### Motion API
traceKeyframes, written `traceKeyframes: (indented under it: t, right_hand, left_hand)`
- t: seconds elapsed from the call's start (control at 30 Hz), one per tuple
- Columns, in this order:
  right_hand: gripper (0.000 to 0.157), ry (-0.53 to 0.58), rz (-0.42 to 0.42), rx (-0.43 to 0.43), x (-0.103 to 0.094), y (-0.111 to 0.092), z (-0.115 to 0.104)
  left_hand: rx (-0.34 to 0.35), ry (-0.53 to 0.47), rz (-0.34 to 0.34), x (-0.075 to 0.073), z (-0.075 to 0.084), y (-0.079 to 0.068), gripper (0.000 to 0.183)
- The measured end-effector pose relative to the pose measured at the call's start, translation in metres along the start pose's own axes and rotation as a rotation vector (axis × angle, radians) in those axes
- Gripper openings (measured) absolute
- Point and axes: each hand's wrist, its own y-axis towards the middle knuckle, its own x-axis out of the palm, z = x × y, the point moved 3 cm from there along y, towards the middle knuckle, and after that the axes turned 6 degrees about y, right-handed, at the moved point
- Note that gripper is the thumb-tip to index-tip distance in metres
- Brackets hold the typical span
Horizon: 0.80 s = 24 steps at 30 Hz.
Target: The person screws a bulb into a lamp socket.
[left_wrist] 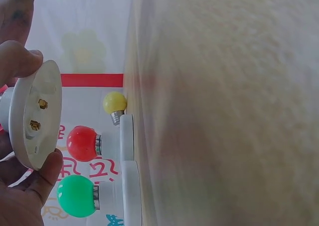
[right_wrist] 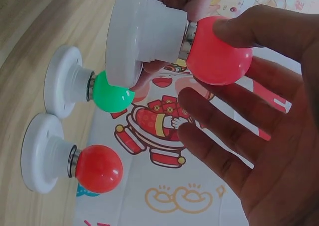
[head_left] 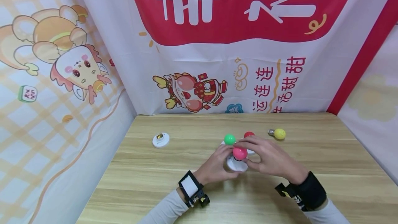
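My left hand [head_left: 216, 165] grips a round white lamp holder [head_left: 235, 165] by its rim, raised above the table. Its underside with two brass terminals [left_wrist: 39, 114] faces the left wrist camera. Screwed into that holder by its metal cap is a pink-red light bulb [right_wrist: 219, 51], and my right hand [head_left: 272, 156] pinches the glass between thumb and fingers. The other right fingers [right_wrist: 219, 151] spread loosely beside it. Just beyond the hands, a green bulb [head_left: 229, 139] and a red bulb [right_wrist: 98, 168] stand in white holders on the table, the red one partly hidden in the head view.
On the wooden table [head_left: 133, 182], a lone white lamp holder [head_left: 161, 141] with no bulb sits at the left. A yellow bulb [head_left: 280, 133] lies on its side at the back right. Printed cloth [head_left: 192, 54] hangs behind the table and along its sides.
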Motion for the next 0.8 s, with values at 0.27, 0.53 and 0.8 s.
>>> traceKeyframes:
  t: [0.27, 0.53, 0.8]
  right_hand:
    - [0.049, -0.004, 0.069, 0.028, 0.0018, -0.0003, 0.0013]
    - [0.052, -0.032, 0.077, 0.123, 0.0052, 0.0017, 0.0025]
    - [0.070, 0.094, 0.056, 0.121, -0.0010, -0.0006, 0.0026]
  left_hand:
    - [0.001, 0.004, -0.004, 0.0013, 0.0041, -0.0002, 0.077]
    - [-0.018, 0.020, -0.020, 0.0027, 0.0046, -0.0012, 0.074]
    - [0.009, 0.010, 0.010, 0.0002, 0.0068, 0.0008, 0.075]
